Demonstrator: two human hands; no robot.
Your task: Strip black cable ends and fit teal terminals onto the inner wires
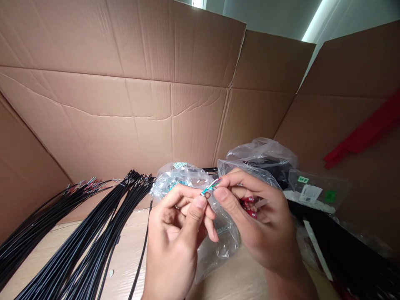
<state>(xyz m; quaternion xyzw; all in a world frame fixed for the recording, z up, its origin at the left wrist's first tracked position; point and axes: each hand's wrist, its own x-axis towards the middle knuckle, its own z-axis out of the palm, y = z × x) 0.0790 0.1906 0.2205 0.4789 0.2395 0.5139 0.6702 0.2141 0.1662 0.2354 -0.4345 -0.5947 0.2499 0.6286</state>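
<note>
My left hand (175,233) and my right hand (256,216) meet in the middle of the view, both pinched on the stripped end of a thin cable (210,188) with small coloured wires showing. A black cable (142,250) runs down from my left hand toward the lower edge. Small red parts (249,205) sit in my right palm. Just behind my hands lies a crumpled clear plastic bag (184,177).
Bundles of black cables (78,246) fan across the wooden table (125,246) on the left. Cardboard walls (125,104) enclose the space. More plastic bags (265,156), a labelled bag (312,191) and black items lie right. A red object (362,133) leans on the right wall.
</note>
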